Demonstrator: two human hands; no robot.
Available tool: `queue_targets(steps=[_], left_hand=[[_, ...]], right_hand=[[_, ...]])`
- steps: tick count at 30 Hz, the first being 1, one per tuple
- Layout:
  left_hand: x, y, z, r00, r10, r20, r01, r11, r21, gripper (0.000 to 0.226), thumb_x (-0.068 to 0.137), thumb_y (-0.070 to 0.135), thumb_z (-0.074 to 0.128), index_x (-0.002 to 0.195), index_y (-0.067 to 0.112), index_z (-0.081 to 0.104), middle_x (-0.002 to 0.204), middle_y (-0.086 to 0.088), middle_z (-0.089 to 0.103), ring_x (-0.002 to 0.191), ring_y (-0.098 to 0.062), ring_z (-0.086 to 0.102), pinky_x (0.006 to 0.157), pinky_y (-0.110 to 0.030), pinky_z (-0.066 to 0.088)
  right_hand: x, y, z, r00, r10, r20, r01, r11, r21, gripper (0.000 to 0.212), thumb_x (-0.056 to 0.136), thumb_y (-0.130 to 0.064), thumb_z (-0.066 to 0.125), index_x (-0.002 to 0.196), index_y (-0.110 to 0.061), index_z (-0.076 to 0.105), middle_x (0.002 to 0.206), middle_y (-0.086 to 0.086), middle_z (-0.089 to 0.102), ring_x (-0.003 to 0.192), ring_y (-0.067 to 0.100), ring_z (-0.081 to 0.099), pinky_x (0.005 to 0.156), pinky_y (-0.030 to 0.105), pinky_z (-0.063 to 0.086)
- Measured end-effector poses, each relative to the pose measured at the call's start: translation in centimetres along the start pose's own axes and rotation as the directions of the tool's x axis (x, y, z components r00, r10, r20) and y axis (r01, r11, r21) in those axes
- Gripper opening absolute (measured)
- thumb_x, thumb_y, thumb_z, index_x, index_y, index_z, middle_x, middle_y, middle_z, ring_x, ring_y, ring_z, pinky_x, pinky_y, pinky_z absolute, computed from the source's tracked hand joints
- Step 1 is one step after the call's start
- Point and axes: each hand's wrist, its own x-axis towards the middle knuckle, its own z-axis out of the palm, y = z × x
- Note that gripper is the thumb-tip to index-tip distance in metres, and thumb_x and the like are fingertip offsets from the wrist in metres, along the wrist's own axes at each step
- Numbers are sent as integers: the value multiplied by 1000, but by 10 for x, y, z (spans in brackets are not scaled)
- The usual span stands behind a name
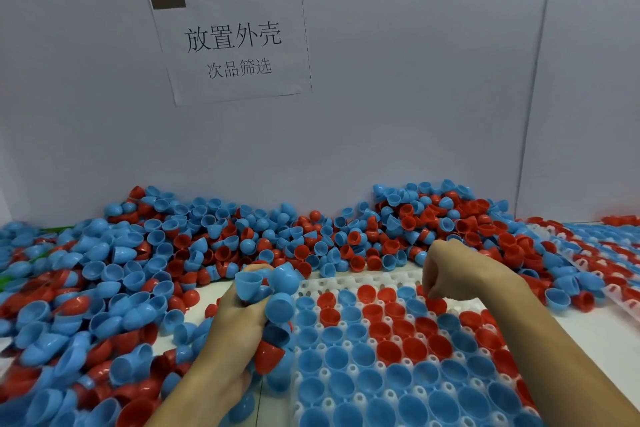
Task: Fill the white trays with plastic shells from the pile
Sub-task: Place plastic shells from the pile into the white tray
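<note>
While most pockets of the near white plastic grid tray [360, 279] already hold a blue or red half-sphere shell, its far row, next to the pile, shows empty white cups, so by my reading this tray is close to finished but not done. From the head view, the left hand [239, 319] sits at the tray's left edge with its fingers [254, 269] curled round a handful of nested blue and red plastic shells [273, 302], several stacked into one another and one red shell poking out at the bottom of the bunch. The right hand [450, 270] hovers over the far rows of the tray, knuckles up and fingers bent downward toward the pockets; whether they pinch a shell I cannot tell, since the fingertips are hidden under the hand. Behind and to the left, the loose pile of blue and red plastic shells [156, 253] spreads across the white tabletop [588, 329] up to the grey partition wall [381, 114], where a printed paper sign [232, 45] hangs. At right lie further white trays [588, 253], which look filled. Plenty of stock remains in the pile.
</note>
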Motion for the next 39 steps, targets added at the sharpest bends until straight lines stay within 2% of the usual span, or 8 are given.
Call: queue_targets(steps=[6,11,17,20,26,32,36,39], left_hand=[[1,-4,-3,999,-40,-15,39,999,-16,28,94,-8,52,98,15,67,54,-5,57,45,-17,50,44,-25,41],[0,-5,-2,999,-35,-30,35,999,-9,29,93,-9,53,97,15,68,55,-5,56,42,-15,49,40,-23,40],[-3,-6,1,997,77,-9,-76,994,79,46,93,-6,58,80,37,71,64,-2,67,50,-12,60,43,-25,48],[-3,-7,1,986,168,10,-168,969,179,50,90,-8,58,77,40,67,68,1,68,57,-11,62,51,-23,51],[-2,-10,-1,904,416,98,-419,821,387,39,83,-15,63,95,22,62,76,0,66,61,-9,56,54,-31,49],[0,-12,-4,834,544,92,-492,658,570,49,81,-5,67,95,41,58,88,5,64,73,-13,62,56,-30,52],[-4,-12,-3,791,594,145,-529,546,650,46,81,1,68,96,43,57,93,11,60,81,-7,62,59,-26,54],[-4,-12,-2,793,594,137,-519,541,662,46,81,2,69,98,42,57,95,11,61,80,-7,62,61,-32,56]], right_hand=[[1,1,2,1000,3,-9,-3,1000,-12,14,85,-6,75,93,-18,78,97,-3,74,83,9,68,80,25,59],[-4,-4,-11,995,-39,-90,35,998,-48,27,86,-9,74,110,-21,73,122,3,66,98,16,67,86,30,58],[-36,-46,-43,937,-285,-203,310,945,104,15,94,-31,65,108,-32,71,86,-17,70,74,-2,68,73,20,58],[-51,-84,-39,876,-418,-239,464,866,184,18,96,-37,60,110,-33,70,87,-19,70,77,-6,67,78,22,59],[-62,-153,12,770,-518,-372,613,762,210,28,101,-34,54,93,-15,72,80,-2,67,72,15,60,66,27,53],[-63,-161,27,771,-415,-482,586,759,284,21,93,-39,64,111,-28,61,85,-21,42,74,-1,41,67,14,35],[-67,-161,23,781,-475,-404,595,763,254,18,90,-21,66,107,-23,72,88,-11,66,72,7,60,69,23,56],[-65,-159,24,785,-475,-397,591,767,250,22,90,-15,67,110,-22,74,94,-7,70,72,8,62,72,24,57]])
